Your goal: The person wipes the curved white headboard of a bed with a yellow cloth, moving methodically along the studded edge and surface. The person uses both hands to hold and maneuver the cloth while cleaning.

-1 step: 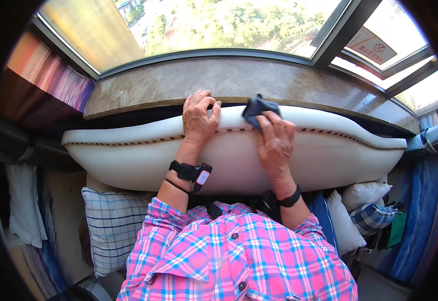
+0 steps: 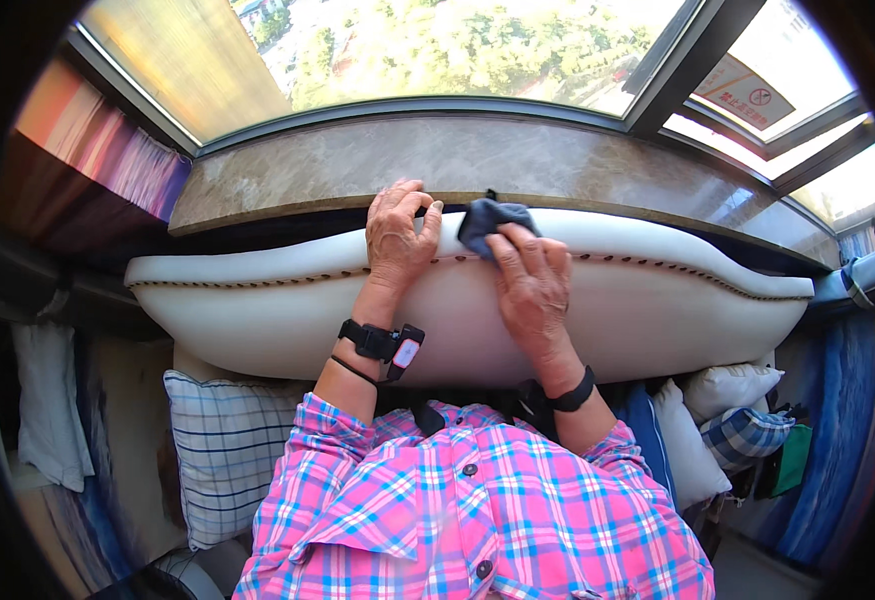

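Note:
A long white padded headboard (image 2: 657, 300) with a row of dark studs stretches across in front of me, below the stone windowsill. My left hand (image 2: 397, 235) lies over its top edge, fingers bent at the sill's front and thumb curved toward them. To the right, my right hand (image 2: 535, 285) pinches a dark grey-blue cloth (image 2: 495, 222) and presses it on the upper edge, just above the stud line. The cloth is bunched up and partly covered by my fingers.
Beyond the headboard runs the stone windowsill (image 2: 377, 150) under a large window. A checked pillow (image 2: 227, 455) stands at the left, more cushions (image 2: 692, 440) at the right. Patterned curtains (image 2: 117, 150) hang at the sides.
My right hand has slid a little to the left along the headboard's upper edge, taking the cloth closer to my left hand. The left hand stays in place.

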`<state>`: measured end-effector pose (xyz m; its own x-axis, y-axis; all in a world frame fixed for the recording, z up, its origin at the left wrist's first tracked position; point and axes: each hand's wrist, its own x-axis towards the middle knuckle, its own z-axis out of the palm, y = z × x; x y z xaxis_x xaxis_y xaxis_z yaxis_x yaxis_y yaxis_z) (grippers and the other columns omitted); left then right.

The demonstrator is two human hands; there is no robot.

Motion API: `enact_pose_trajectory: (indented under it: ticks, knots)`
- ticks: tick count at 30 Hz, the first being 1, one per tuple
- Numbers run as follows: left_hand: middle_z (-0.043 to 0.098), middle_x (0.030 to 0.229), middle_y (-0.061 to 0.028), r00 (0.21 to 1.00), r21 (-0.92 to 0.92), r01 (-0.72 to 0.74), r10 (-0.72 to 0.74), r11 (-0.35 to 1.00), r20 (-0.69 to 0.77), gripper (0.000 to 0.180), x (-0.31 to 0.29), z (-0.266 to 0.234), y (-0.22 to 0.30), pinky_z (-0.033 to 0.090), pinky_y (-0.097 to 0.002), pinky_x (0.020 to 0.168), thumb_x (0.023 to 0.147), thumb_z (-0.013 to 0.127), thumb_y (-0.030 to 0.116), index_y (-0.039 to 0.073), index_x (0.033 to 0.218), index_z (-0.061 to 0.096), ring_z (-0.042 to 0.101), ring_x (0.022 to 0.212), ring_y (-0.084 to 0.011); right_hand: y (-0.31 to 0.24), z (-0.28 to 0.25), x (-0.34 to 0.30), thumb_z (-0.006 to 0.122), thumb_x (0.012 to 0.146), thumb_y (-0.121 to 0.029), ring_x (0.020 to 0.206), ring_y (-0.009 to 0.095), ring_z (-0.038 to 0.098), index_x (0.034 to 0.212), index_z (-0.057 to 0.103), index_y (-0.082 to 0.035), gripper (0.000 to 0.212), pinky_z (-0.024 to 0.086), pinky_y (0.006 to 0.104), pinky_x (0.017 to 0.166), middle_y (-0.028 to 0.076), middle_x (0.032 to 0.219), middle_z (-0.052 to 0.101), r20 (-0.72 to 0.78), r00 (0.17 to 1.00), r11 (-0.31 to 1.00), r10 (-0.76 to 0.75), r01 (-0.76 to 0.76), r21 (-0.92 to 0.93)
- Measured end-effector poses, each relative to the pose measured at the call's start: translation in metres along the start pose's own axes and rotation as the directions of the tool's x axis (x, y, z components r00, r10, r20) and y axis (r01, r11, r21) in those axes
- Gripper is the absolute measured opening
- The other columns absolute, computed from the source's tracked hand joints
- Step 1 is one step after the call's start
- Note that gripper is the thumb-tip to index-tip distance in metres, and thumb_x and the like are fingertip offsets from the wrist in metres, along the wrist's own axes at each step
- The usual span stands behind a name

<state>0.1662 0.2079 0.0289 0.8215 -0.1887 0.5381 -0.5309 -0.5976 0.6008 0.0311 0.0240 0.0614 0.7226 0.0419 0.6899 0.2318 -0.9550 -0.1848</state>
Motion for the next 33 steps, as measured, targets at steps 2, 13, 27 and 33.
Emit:
enact_pose_trajectory:
  ticks: [2, 13, 27, 33]
  knots:
    - [0.075, 0.126, -0.0145, 1.000, -0.103, 0.000, -0.002, 0.995, -0.019, 0.021, -0.006, -0.005, -0.005, 0.040, -0.0533, 0.120, 0.098, 0.069, 0.026, 0.007, 0.097, 0.077, 0.064, 0.132, -0.0366, -0.011, 0.006, 0.008, 0.074, 0.089, -0.006, 0.108, 0.028, 0.063, 0.124, 0.075, -0.010, 0.036, 0.051, 0.0420, 0.100, 0.004, 0.129, 0.071, 0.031, 0.998, 0.997, -0.059, 0.057, 0.058]
    - [0.072, 0.125, -0.0173, 0.979, 0.033, 0.055, -0.048, 0.998, -0.198, 0.042, -0.061, -0.032, -0.032, 0.040, -0.0532, 0.119, 0.112, 0.051, 0.038, 0.004, 0.127, 0.069, 0.064, 0.125, -0.0388, -0.010, 0.012, 0.031, 0.069, 0.090, -0.012, 0.106, 0.028, 0.061, 0.123, 0.073, -0.007, 0.034, 0.050, 0.0428, 0.093, 0.006, 0.129, 0.068, 0.079, 0.996, 0.999, -0.041, 0.043, -0.023]
    - [0.070, 0.131, -0.0165, 0.989, -0.002, 0.001, -0.002, 1.000, -0.147, 0.043, -0.066, -0.035, -0.033, 0.041, -0.0501, 0.116, 0.108, 0.062, 0.039, 0.003, 0.132, 0.065, 0.061, 0.127, -0.0372, 0.018, -0.010, -0.043, 0.069, 0.087, -0.009, 0.106, 0.024, 0.061, 0.124, 0.071, -0.015, 0.038, 0.049, 0.0400, 0.092, 0.005, 0.123, 0.064, 0.014, 0.996, 0.996, -0.087, 0.087, -0.018]
    - [0.066, 0.137, -0.0176, 0.989, 0.176, -0.106, 0.122, 0.979, -0.082, 0.048, -0.057, -0.027, 0.002, 0.034, -0.0551, 0.122, 0.100, 0.073, 0.035, 0.004, 0.134, 0.063, 0.059, 0.134, -0.0373, 0.119, -0.056, -0.071, 0.071, 0.098, -0.013, 0.114, 0.039, 0.062, 0.125, 0.069, -0.006, 0.028, 0.051, 0.0499, 0.099, 0.017, 0.121, 0.063, -0.363, 0.812, 0.837, 0.456, -0.530, -0.134]
